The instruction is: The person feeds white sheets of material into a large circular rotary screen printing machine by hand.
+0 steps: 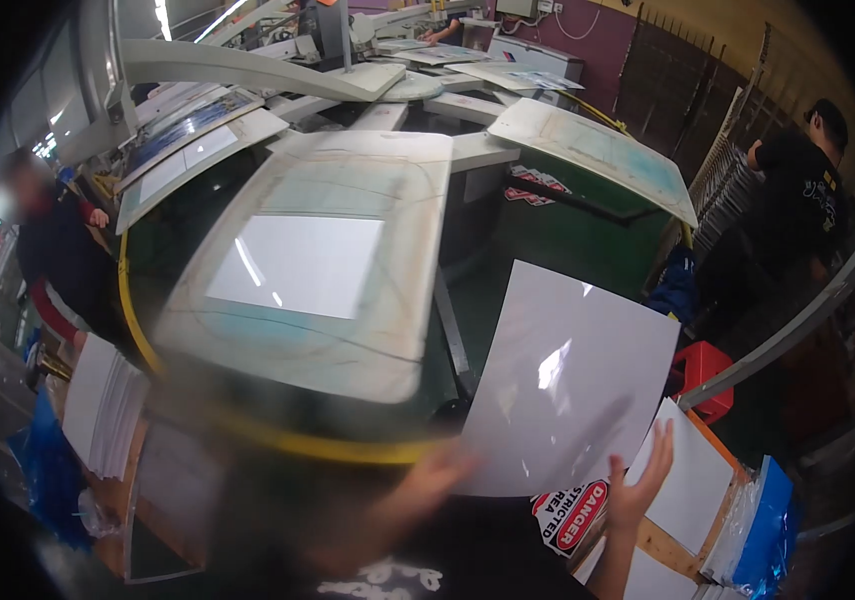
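Observation:
A glossy white sheet [568, 390] is raised and tilted in front of me. My left hand [438, 478] is smeared by motion at its lower left edge, so its grip cannot be made out. My right hand [643, 475] is at the lower right edge with fingers spread, its thumb near or against the sheet. Ahead on the left, a smaller white sheet [298, 265] lies flat on a stained pale platen [368, 355]. Below the raised sheet show printed danger signs [583, 515], beside a white sheet stack [686, 485].
More platens [598, 150] fan out around a machine with pale metal arms [248, 68]. A yellow rail [323, 445] curves below the near platen. One person [63, 235] stands at left, another [798, 190] at right. A red plastic object [708, 378] and a left paper stack [103, 405] flank me.

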### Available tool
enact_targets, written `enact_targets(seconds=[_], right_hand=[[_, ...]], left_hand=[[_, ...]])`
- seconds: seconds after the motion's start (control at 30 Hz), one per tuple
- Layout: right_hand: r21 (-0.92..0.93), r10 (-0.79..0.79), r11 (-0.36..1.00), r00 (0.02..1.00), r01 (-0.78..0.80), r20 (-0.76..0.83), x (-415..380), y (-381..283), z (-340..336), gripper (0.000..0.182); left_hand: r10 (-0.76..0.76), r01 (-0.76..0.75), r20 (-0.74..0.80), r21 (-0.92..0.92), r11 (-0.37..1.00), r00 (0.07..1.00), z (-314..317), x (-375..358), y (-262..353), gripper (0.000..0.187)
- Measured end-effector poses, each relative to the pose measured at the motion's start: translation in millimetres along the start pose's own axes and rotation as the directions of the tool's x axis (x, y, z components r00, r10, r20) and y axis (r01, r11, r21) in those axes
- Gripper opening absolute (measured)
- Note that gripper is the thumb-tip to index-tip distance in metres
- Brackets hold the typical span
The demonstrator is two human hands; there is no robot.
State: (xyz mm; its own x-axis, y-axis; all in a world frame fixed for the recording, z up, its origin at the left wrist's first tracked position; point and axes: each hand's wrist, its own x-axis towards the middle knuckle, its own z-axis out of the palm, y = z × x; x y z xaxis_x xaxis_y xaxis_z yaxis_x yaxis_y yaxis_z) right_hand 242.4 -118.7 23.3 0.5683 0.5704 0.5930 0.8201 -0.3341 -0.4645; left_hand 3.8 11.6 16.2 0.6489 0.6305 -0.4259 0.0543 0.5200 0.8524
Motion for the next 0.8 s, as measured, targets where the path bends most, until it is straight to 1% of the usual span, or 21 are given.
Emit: enact_targets(seconds=[0.07, 0.1, 0.2, 0.23, 0.3, 0.33, 0.4, 0.47, 0.5, 0.6, 0.63, 0.73, 0.77, 0.8], right_hand=[[0.011, 0.187, 0.982, 0.98, -0.188, 0.063, 2.2, 29.0, 1.1, 0.064], [0.011, 0.278, 0.96, 0.956, -0.28, 0.095, 3.2, 38.9, 1.9, 0.063], [0.166, 0.379, 0.891, 0.893, -0.423, 0.243, 2.9, 55.1, -0.2, 0.064], [0.172, 0.412, 0.874, 0.88, -0.455, 0.236, 1.8, 61.5, 1.3, 0.062], [0.181, 0.48, 0.835, 0.849, -0.52, 0.222, -2.5, 74.6, 6.2, 0.059], [0.204, 0.526, 0.788, 0.808, -0.58, 0.266, -4.1, 79.2, 6.6, 0.056], [0.24, 0.603, 0.682, 0.716, -0.691, 0.352, -6.5, 85.4, 7.6, 0.051], [0.341, 0.58, 0.662, 0.744, -0.668, 0.332, -13.7, 96.6, 16.3, 0.047], [0.391, 0.563, 0.653, 0.761, -0.648, 0.322, -14.5, 100.9, 20.5, 0.045], [0.428, 0.493, 0.735, 0.848, -0.526, 0.195, -12.4, 97.1, 37.4, 0.045], [0.295, 0.458, 0.839, 0.886, -0.458, 0.075, -14.3, 99.9, 47.1, 0.046], [0.407, 0.389, 0.814, 0.91, -0.414, 0.146, 1.5, 73.3, 60.6, 0.049], [0.459, 0.358, 0.788, 0.912, -0.41, 0.201, 8.8, 70.5, 67.1, 0.053], [0.475, 0.314, 0.794, 0.925, -0.38, 0.214, 17.9, 64.0, 74.9, 0.054]], left_hand=[[-0.132, 0.132, -0.104, -0.003, 0.991, 0.986, 3.9, -8.5, 12.6, 0.044], [-0.127, 0.127, -0.041, -0.003, 0.992, 0.991, 0.2, -7.4, 8.6, 0.044], [-0.068, 0.07, 0.16, -0.011, 0.997, 0.985, -16.8, -2.0, -10.4, 0.045], [-0.019, 0.024, 0.232, -0.019, 1.0, 0.973, -22.1, -0.4, -15.2, 0.045], [-0.053, 0.059, 0.216, -0.024, 0.998, 0.975, -22.8, -0.1, -19.1, 0.045], [-0.136, 0.14, 0.128, -0.022, 0.99, 0.982, -19.7, -1.5, -17.6, 0.045], [-0.152, 0.156, 0.057, -0.07, 0.985, 0.987, -19.3, -3.1, -15.4, 0.043], [-0.016, 0.029, 0.078, -0.171, 0.985, 0.997, -20.3, -2.0, -13.1, 0.041], [0.008, -0.015, -0.038, -0.197, 0.98, 0.999, -13.7, -1.9, -5.8, 0.041], [0.18, -0.169, 0.036, -0.205, 0.964, 0.983, -21.5, 6.8, 9.8, 0.043], [0.36, -0.362, -0.068, -0.011, 0.932, 0.93, -31.2, 21.2, -15.4, 0.05], [0.423, -0.427, -0.259, 0.04, 0.903, 0.868, -44.4, 33.2, -22.3, 0.057], [0.412, -0.409, -0.279, 0.074, 0.91, 0.867, -51.5, 37.0, -19.3, 0.064], [0.383, -0.389, -0.309, 0.047, 0.92, 0.87, -54.9, 36.4, -8.8, 0.062]])
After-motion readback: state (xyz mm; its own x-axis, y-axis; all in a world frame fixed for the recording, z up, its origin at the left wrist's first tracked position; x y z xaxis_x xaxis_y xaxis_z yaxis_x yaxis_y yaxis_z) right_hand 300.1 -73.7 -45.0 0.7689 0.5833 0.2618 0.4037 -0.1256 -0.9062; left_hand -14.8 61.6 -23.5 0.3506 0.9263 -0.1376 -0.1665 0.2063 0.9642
